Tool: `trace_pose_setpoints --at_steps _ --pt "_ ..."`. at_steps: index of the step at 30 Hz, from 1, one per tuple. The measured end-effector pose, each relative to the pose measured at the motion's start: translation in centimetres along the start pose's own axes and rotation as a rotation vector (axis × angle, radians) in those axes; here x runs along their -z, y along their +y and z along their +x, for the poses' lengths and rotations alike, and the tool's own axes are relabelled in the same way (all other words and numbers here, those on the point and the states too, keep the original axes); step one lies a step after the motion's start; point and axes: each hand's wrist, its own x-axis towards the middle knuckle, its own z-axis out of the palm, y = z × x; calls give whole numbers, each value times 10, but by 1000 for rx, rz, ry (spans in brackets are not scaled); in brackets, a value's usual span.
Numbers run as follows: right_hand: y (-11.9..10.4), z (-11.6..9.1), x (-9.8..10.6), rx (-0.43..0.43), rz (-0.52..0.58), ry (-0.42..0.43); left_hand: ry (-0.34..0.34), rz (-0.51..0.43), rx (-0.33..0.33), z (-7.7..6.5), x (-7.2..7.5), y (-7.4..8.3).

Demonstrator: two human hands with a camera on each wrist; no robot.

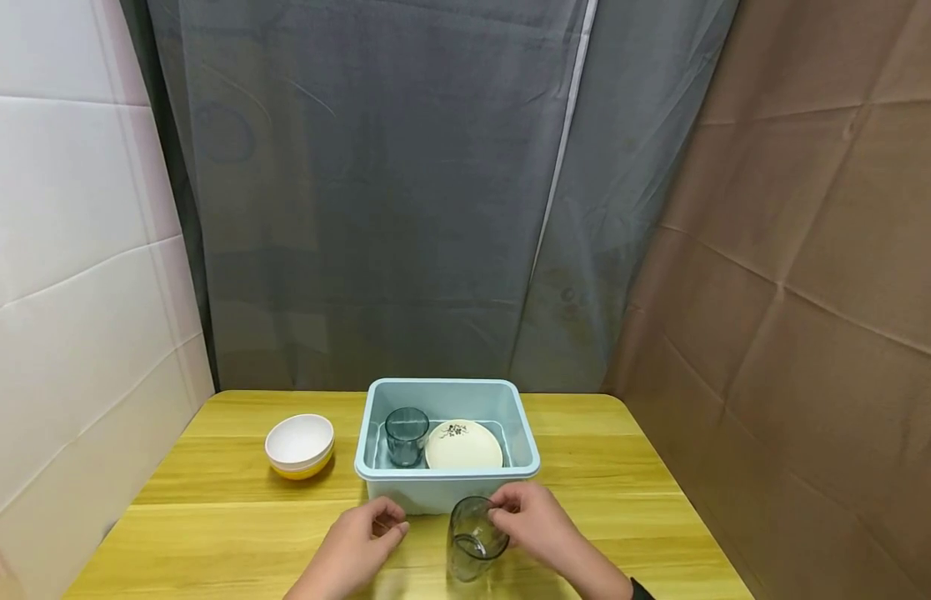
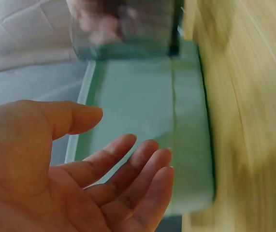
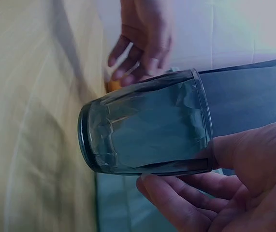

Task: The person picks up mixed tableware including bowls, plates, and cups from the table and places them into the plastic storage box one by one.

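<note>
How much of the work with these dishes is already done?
If the basin is being filled, apparently done: one glass and a plate are inside it. In hand: a second glass, held by the right hand in front of the basin. Probably left: this glass, and the stacked bowls on the table.

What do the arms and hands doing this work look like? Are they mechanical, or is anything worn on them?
They're a person's: the left hand and right hand are bare, with no gloves, rings or cables showing. A black edge crosses the right forearm, perhaps a sleeve or band; I can't tell which. No sleeve shows on the left.
</note>
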Motion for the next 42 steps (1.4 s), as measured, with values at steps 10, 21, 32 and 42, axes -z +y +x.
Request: trace_pose_setpoints --at_steps 10,21,32,42 --pt "-29 7 29 48 -8 -96 63 41 119 -8 21 -23" --pt "-75 50 60 144 -143 -165 117 54 180 -11 23 -32" --pt "-98 119 67 92 -173 -199 118 46 198 -14 22 -33" --pt "-95 178 60 8 -107 -204 120 28 194 -13 22 -31"
